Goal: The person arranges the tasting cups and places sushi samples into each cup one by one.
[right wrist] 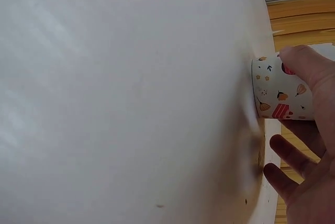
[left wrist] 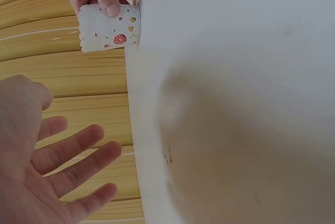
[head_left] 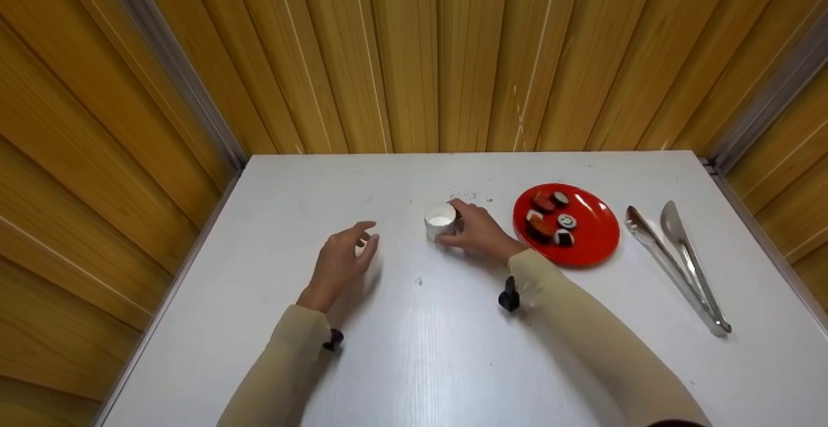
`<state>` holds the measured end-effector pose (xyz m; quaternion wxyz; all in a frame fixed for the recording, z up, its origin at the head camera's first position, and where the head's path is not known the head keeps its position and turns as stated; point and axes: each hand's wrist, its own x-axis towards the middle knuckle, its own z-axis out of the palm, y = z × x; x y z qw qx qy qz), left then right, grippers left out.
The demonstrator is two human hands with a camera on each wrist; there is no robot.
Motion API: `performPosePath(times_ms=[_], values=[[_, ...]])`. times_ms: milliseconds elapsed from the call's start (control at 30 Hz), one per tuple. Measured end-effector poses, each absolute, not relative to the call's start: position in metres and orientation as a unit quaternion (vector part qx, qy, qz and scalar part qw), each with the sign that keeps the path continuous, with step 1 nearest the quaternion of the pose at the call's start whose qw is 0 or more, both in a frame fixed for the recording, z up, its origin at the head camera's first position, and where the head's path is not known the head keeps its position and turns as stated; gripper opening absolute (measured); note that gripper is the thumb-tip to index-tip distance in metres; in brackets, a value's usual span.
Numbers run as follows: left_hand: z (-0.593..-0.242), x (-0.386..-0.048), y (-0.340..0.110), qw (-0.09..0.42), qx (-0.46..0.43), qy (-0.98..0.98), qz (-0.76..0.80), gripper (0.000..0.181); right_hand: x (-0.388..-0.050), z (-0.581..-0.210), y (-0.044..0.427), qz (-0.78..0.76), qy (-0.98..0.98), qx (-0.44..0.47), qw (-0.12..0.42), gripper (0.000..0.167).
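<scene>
A white paper baking cup [head_left: 440,219] stands upright near the middle of the table, its mouth facing up. My right hand [head_left: 479,229] grips it from the right, thumb at the near side and fingers around the far side. Small printed figures and a wavy rim show on the cup [left wrist: 110,28] in the left wrist view. The thumb lies across the patterned wall of the cup [right wrist: 280,90] in the right wrist view. My left hand [head_left: 339,260] hovers over the table to the left, apart from the cup, fingers loosely spread and holding nothing.
Right of the cup lies a red plate [head_left: 595,236] with several sushi-like pieces [head_left: 541,226] on its left side. Metal tongs [head_left: 689,265] lie farther right. The white table [head_left: 414,349] meets wood-patterned walls [head_left: 414,58] at the back and sides.
</scene>
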<state>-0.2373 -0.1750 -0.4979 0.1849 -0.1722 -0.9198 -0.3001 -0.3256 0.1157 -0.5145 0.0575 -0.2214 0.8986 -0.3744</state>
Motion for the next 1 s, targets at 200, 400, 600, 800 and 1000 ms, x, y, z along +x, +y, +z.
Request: performPosePath(times_ms=[200, 400, 600, 800, 1000], values=[[-0.492, -0.243, -0.158, 0.184, -0.197, -0.915, -0.298, 0.024, -0.323, -0.515, 0.121, -0.373, 0.9, -0.221, 0.047, 0.067], [-0.486, -0.25, -0.135, 0.181, -0.223, -0.913, -0.289, 0.022, -0.32, -0.517, 0.124, -0.394, 0.892, -0.212, 0.057, 0.067], [-0.482, -0.258, -0.111, 0.189, -0.247, -0.912, -0.266, 0.021, -0.317, -0.518, 0.125, -0.401, 0.889, -0.213, 0.051, 0.064], [-0.476, -0.266, -0.09, 0.166, -0.263, -0.918, -0.245, 0.025, -0.316, -0.518, 0.125, -0.393, 0.894, -0.211, 0.049, 0.065], [-0.474, -0.269, -0.076, 0.131, -0.273, -0.925, -0.228, 0.027, -0.316, -0.518, 0.126, -0.389, 0.894, -0.215, 0.048, 0.064]])
